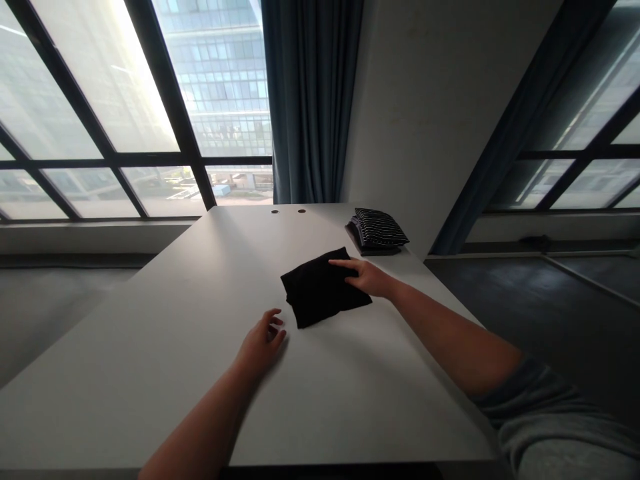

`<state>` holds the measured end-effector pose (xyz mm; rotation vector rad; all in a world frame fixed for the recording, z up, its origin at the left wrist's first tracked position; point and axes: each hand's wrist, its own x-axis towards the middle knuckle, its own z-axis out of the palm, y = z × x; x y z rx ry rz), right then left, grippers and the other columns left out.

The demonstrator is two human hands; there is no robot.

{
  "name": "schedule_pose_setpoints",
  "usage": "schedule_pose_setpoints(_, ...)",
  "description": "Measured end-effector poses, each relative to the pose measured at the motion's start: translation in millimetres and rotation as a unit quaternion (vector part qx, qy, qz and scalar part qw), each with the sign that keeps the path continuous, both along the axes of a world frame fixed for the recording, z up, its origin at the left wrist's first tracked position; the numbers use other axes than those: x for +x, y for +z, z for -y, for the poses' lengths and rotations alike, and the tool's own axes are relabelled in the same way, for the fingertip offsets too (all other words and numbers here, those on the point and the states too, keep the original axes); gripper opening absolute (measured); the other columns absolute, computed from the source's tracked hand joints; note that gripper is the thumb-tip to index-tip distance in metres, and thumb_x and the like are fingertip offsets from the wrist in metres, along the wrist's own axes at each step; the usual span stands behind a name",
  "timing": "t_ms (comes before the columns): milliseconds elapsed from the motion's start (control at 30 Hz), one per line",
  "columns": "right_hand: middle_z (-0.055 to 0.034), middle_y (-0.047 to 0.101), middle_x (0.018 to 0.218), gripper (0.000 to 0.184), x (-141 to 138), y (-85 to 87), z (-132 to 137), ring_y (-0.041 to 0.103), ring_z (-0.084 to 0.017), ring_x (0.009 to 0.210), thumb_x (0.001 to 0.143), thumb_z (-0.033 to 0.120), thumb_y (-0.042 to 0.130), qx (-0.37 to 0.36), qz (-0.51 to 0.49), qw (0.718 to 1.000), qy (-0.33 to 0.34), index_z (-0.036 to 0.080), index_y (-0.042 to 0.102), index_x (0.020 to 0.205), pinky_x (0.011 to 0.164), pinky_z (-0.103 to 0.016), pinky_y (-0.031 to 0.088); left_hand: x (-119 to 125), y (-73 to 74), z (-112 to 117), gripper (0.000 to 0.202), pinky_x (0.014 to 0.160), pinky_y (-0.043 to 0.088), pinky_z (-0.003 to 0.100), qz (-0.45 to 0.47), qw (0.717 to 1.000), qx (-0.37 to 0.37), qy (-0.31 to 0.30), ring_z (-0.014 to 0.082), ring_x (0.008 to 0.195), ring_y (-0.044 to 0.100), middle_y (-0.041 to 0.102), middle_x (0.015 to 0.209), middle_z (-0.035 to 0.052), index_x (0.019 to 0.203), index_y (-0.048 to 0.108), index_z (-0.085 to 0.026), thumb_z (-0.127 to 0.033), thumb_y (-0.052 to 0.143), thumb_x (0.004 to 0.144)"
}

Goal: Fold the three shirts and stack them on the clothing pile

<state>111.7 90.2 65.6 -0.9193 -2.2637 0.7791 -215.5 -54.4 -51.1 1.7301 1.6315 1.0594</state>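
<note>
- I see the right hand (367,278) at centre right of the frame, open and flat, palm down, not gripping. Its fingers (345,265) lie on the right side of the cloth.
- Task item: a folded black cloth (320,287), mid-frame on the white table (150,373), lying flat and set at a slight angle to the table edges. Fabric type is hard to tell at this exposure; it reads as soft knit.
- Right hand placement looks like a light press to keep the folded layers flat and stop the cloth sliding. That is my read, since the contact force doesn't show.
- The left hand (263,343) is lower centre, open, fingers loosely curled, holding nothing. It sits just beside the near corner of the cloth, with a small gap as far as I can see. It looks poised close to the cloth rather than resting away from it.
- Right forearm comes in from the lower right, with a grey sleeve (550,417) pushed up above it. Left forearm comes in from the bottom edge, bare.
- Upper right of the table: a stack of folded dark clothes (377,229), white-striped piece on top, near the far edge. It sits well clear of the black cloth, which leaves the middle of the table free to work on.
- Far end of the table: two small round holes (288,211), side by side.
- Behind: dark-framed windows (170,87) and a blue curtain (311,87) at upper centre.
</note>
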Motion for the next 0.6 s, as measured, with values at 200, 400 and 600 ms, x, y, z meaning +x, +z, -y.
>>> schedule_pose_setpoints(200,-0.0056,0.065,0.142,0.070,-3,58.3,-89,0.070,-0.025,0.110,0.081,0.003,0.056,0.179,0.077,0.979,-0.064,0.029,0.064,0.146,0.108,-0.043,0.053,1,-3.4,0,0.036,0.087,0.051,0.037,-0.020,1.000,0.003,-0.015,0.0221,0.093,0.069,0.075,0.108,0.0056,0.119,0.065,-0.026,-0.034,0.065,0.083)
schedule_pose_setpoints(400,-0.0067,0.062,0.145,0.065,15,96.8,-191,0.059,-0.028,0.133,0.078,0.004,0.057,0.282,-0.023,0.943,-0.177,0.020,0.067,0.141,0.120,-0.046,0.043,5,6.2,1,0.020,0.088,0.049,0.038,-0.108,0.994,-0.009,-0.035,0.0248,0.098,0.068,0.073,0.104,0.0067,0.105,0.068,-0.026,-0.028,0.059,0.087)
schedule_pose_setpoints(600,-0.0170,0.048,0.154,0.071,61,70.4,-275,0.044,-0.030,0.147,0.084,0.012,0.055,0.210,-0.218,0.862,-0.407,0.012,0.045,0.154,0.125,-0.056,0.029,8,10.2,-1,0.017,0.087,0.048,0.037,-0.154,0.987,-0.015,-0.050,0.0255,0.098,0.067,0.073,0.101,0.0069,0.101,0.069,-0.027,-0.025,0.057,0.089)
